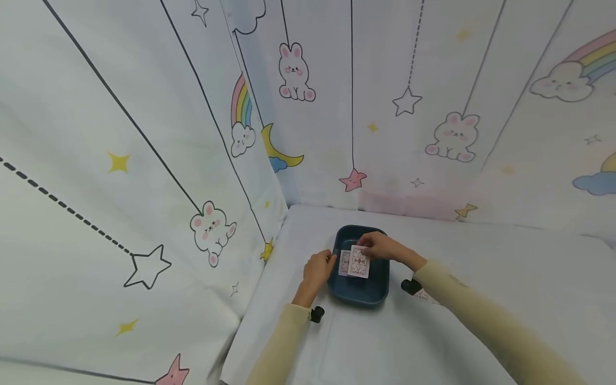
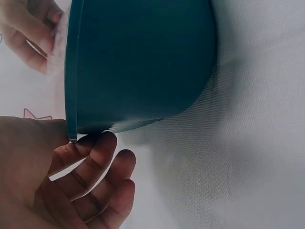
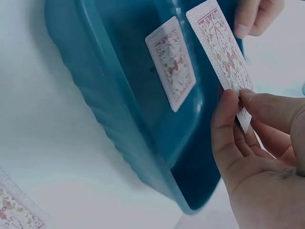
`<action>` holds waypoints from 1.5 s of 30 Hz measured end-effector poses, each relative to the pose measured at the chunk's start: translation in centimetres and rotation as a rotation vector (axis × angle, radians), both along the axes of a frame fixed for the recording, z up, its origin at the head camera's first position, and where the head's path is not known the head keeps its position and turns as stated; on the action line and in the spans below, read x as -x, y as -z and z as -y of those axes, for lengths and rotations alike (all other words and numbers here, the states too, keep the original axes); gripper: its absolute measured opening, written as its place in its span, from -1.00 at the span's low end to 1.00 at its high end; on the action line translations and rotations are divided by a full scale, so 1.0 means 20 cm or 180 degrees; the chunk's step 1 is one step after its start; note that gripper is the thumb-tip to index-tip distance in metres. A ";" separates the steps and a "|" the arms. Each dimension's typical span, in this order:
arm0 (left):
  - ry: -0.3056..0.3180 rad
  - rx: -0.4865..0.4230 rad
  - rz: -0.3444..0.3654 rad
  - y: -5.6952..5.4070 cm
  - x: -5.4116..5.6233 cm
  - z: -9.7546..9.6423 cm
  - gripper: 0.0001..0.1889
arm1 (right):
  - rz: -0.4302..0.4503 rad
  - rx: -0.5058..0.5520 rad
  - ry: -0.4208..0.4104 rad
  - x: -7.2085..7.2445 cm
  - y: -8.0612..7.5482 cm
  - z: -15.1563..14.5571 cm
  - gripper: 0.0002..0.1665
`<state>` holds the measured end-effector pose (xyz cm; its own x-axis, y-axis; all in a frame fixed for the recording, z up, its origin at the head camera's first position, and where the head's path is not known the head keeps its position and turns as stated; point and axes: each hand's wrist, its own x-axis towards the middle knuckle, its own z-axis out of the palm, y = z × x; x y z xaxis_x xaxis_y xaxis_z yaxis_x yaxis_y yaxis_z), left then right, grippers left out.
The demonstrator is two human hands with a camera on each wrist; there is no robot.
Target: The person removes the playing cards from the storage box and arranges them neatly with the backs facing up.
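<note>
A dark teal plastic basin (image 1: 358,297) stands on the white table. My left hand (image 1: 317,271) pinches its left rim, thumb on the inner side and fingers under the edge, as the left wrist view shows on the basin wall (image 2: 143,62). Between thumb and fingers my right hand (image 3: 262,138) pinches a playing card (image 3: 224,52), patterned back showing, held above the basin. Another playing card (image 3: 172,64) with the same red floral back lies inside on the basin floor. In the head view the held card (image 1: 359,262) partly covers the lying one (image 1: 344,263).
Another card (image 3: 16,205) lies on the table right of the basin, mostly hidden under my right forearm in the head view. White curtains (image 1: 337,133) printed with rabbits and stars rise behind and left of the table (image 1: 505,278).
</note>
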<state>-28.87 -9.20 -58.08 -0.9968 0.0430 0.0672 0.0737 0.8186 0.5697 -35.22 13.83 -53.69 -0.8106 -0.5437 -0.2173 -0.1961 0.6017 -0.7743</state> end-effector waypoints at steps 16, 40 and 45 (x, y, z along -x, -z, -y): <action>-0.0011 -0.0003 0.0077 0.00 -0.02 -0.01 -0.71 | -0.0076 0.0189 0.0095 -0.14 -0.04 -0.26 -0.69; 0.0041 0.0052 0.0066 -0.01 -0.01 0.00 -0.71 | -0.0026 0.0225 0.0494 -0.31 -0.02 -0.74 -0.58; 0.0037 0.0065 0.0101 0.00 -0.01 0.00 -0.70 | 0.0044 0.0215 0.0543 -0.35 0.00 -0.81 -0.57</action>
